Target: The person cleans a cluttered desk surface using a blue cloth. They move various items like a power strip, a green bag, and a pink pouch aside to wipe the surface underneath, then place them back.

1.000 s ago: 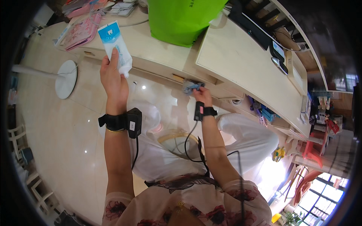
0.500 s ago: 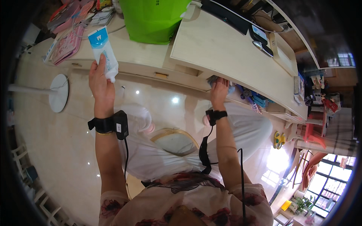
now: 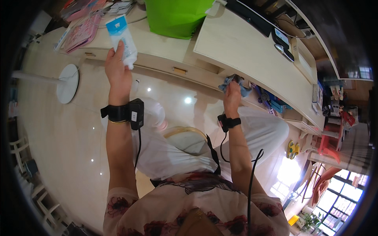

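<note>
A white and blue toothpaste tube (image 3: pixel 126 44) is held in my left hand (image 3: pixel 118 76), cap end toward me, above the desk's front edge. The fingers are wrapped round its lower part, with the thumb on top. At the desk's open front compartment, my right hand (image 3: pixel 233 98) grips a crumpled blue-grey cloth (image 3: pixel 226 84). The cloth bunches out on both sides of the fingers, and its underside is hidden. Beside it, purple and blue items (image 3: pixel 271 101) lie inside the compartment.
A green bag (image 3: pixel 177 17) stands on the desk (image 3: pixel 236 49), right of a pink pouch (image 3: pixel 83 33). A computer mouse (image 3: pixel 284 52) lies at the far right. A white round stand base (image 3: pixel 67 83) is on the floor at left. Cables hang from both my wrists.
My right hand has drawn the cloth out from under the desktop, so more of it shows. The left hand still holds the toothpaste tube. The whole view has shifted slightly.
</note>
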The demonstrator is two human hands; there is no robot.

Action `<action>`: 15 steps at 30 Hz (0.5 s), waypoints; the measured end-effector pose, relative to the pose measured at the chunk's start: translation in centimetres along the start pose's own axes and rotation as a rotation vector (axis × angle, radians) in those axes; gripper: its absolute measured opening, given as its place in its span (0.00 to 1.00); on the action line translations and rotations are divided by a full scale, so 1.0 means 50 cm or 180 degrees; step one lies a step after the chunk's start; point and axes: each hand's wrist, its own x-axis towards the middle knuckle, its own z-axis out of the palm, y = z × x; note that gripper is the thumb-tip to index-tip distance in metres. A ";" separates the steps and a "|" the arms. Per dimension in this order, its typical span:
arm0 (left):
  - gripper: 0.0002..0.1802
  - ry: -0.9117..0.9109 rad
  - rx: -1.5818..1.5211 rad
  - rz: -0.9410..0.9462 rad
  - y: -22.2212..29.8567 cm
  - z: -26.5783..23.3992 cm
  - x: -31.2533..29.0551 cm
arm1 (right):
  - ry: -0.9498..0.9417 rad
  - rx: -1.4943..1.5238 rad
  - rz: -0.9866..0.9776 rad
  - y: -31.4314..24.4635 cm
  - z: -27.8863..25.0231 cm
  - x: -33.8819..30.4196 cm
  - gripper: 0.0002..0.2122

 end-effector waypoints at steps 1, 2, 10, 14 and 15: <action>0.11 0.0026 0.0032 -0.0032 -0.006 0.001 0.001 | -0.0002 0.0189 0.0159 -0.027 -0.010 -0.005 0.08; 0.10 0.0055 0.0066 -0.0060 -0.008 -0.003 0.003 | -0.0005 0.0382 0.0316 -0.053 -0.015 -0.007 0.08; 0.16 0.0097 0.0108 -0.0182 0.017 -0.017 -0.010 | -0.0482 -0.0963 -0.0713 -0.145 0.092 0.054 0.08; 0.17 0.0045 -0.0015 -0.0186 0.030 -0.028 -0.015 | -0.0657 -0.1677 -0.0293 -0.173 0.150 0.082 0.05; 0.18 0.0042 -0.0052 -0.0138 0.036 -0.032 -0.014 | -0.1028 -0.1188 -0.0279 -0.192 0.170 0.085 0.05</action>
